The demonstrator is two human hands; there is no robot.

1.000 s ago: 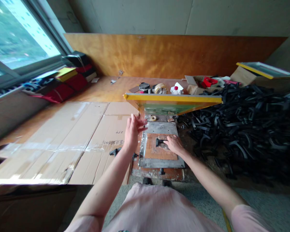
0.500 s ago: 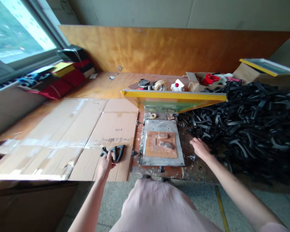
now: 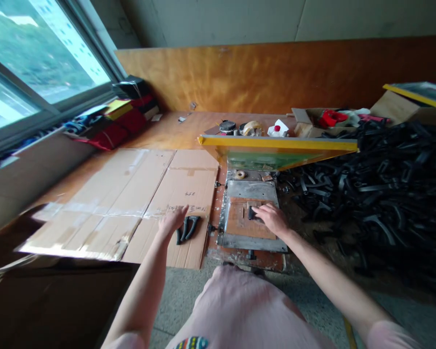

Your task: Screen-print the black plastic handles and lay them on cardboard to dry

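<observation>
My right hand (image 3: 272, 218) rests over the orange pad (image 3: 240, 224) on a metal plate (image 3: 252, 190), its fingers on a black plastic piece (image 3: 253, 213). The fingers partly hide that piece. My left hand (image 3: 172, 219) sits on the cardboard sheet (image 3: 105, 194) with its fingers apart, holding nothing. Just to its right lie a couple of black plastic pieces (image 3: 187, 229), side by side and touching my palm's edge or very near it. Above the plate, a yellow-edged screen frame (image 3: 276, 143) stands raised.
A large heap of black plastic pieces (image 3: 366, 203) fills the right side. Behind the raised frame stand a tape roll (image 3: 250, 128) and a white bottle with a red cap (image 3: 277, 129). A cardboard box (image 3: 312, 118) holds red items. A window (image 3: 47, 53) runs along the left.
My right hand has moved from beside the heap onto the pad, now with a black piece. My left hand has let go of the black pieces, which lie on the cardboard.
</observation>
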